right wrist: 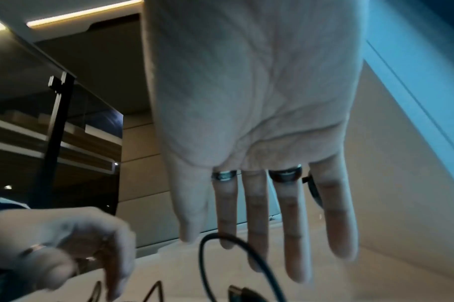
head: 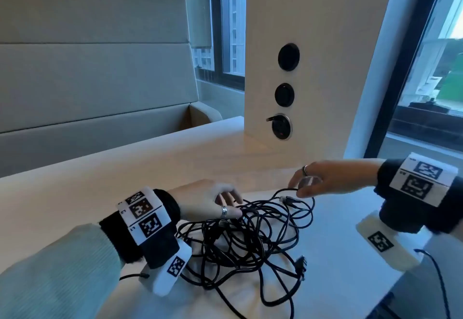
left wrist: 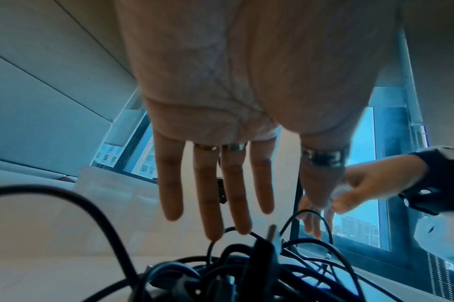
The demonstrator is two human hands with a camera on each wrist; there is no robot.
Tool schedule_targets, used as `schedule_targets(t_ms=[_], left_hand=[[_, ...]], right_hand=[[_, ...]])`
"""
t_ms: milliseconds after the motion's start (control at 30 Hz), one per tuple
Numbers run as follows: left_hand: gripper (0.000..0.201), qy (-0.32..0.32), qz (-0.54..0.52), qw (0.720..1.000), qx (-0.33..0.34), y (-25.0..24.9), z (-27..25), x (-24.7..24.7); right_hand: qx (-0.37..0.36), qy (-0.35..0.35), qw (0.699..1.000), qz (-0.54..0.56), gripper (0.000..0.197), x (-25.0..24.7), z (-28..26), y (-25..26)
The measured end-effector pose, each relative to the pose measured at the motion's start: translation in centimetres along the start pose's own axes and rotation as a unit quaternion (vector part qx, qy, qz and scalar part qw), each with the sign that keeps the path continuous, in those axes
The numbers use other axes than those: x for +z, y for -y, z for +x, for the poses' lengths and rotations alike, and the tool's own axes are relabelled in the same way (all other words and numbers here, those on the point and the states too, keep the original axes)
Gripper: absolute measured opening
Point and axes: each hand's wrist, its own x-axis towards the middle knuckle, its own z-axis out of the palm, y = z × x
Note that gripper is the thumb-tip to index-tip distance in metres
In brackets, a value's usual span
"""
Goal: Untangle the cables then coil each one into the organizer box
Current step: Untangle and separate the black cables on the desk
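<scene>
While the cables (head: 250,233) lie in one black knot on the pale table (head: 338,231), the head view puts the left hand (head: 208,203) at the knot's far left edge and the right hand (head: 325,178) at a raised loop on its far side; whether either pinches a strand I cannot tell here, and no box shows. I would find a free plug (head: 302,263) first and feed it back through the loops, one hand pinning the heap, never yanking. Behind stand a column (head: 300,43) with round sockets (head: 284,127), a padded bench and windows. From the left wrist, the fingers (left wrist: 210,194) hang straight and relaxed, tips just over the strands, gripping nothing. From the right wrist, the fingers (right wrist: 293,224) are likewise straight, the loop (right wrist: 220,245) crossing in front of them, ungripped
</scene>
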Motion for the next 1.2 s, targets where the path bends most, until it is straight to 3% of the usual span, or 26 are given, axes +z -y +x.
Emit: schedule_targets(t_ms=[133, 200, 333, 400, 500, 567, 700, 767, 867, 967, 1100, 1133, 1200], left_hand=[[0.043, 0.096, 0.045, 0.994, -0.016, -0.3, -0.1, 0.7], [0.042, 0.085, 0.069, 0.994, -0.005, 0.0, 0.2, 1.0], [0.014, 0.031, 0.069, 0.997, 0.003, 0.6, 0.1, 1.3], [0.012, 0.018, 0.059, 0.998, 0.006, 0.9, 0.0, 1.2], [0.014, -0.011, 0.037, 0.999, 0.012, 1.7, -0.3, 1.0], [0.018, -0.05, 0.001, 0.999, 0.021, 2.1, -0.7, 0.7], [0.027, -0.158, -0.119, 0.98, 0.017, 3.4, -2.0, 0.1], [0.028, -0.217, -0.189, 0.957, 0.021, 4.7, -2.5, 0.1], [0.027, -0.274, -0.264, 0.925, -0.004, 6.2, -2.7, 0.5], [0.027, -0.252, -0.349, 0.902, -0.048, 7.1, -2.8, 0.6], [0.042, -0.15, -0.409, 0.895, -0.091, 7.6, -2.7, 0.2], [0.042, -0.139, -0.413, 0.895, -0.092, 7.4, -2.5, 0.2], [0.034, -0.139, -0.41, 0.897, -0.088, 6.8, -2.1, 0.3]], right_hand=[[0.043, 0.037, 0.998, 0.031, 0.041, 0.3, 0.8, 0.2], [0.049, 0.068, 0.996, 0.037, 0.038, 0.6, 1.5, 0.6], [0.047, 0.091, 0.99, 0.101, 0.021, 1.0, 2.1, 1.5], [0.031, 0.046, 0.989, 0.134, 0.023, 1.1, 2.2, 1.9], [0.002, -0.102, 0.98, 0.17, 0.027, 1.1, 2.0, 1.9], [-0.003, -0.202, 0.946, 0.253, 0.028, 0.9, 1.7, 1.4], [-0.026, -0.336, 0.848, 0.409, 0.026, 1.1, 0.9, 0.7], [-0.029, -0.379, 0.801, 0.462, 0.024, 1.5, 0.7, 0.4], [-0.015, -0.404, 0.773, 0.488, 0.023, 2.5, 0.7, -0.3], [0.034, -0.369, 0.811, 0.454, 0.024, 3.6, 0.7, -1.2], [0.083, -0.285, 0.926, 0.233, 0.019, 4.0, 0.9, -1.1], [0.082, -0.288, 0.942, 0.153, 0.021, 4.0, 1.1, -0.7], [0.055, -0.327, 0.943, 0.015, 0.025, 4.1, 1.5, 0.9]])
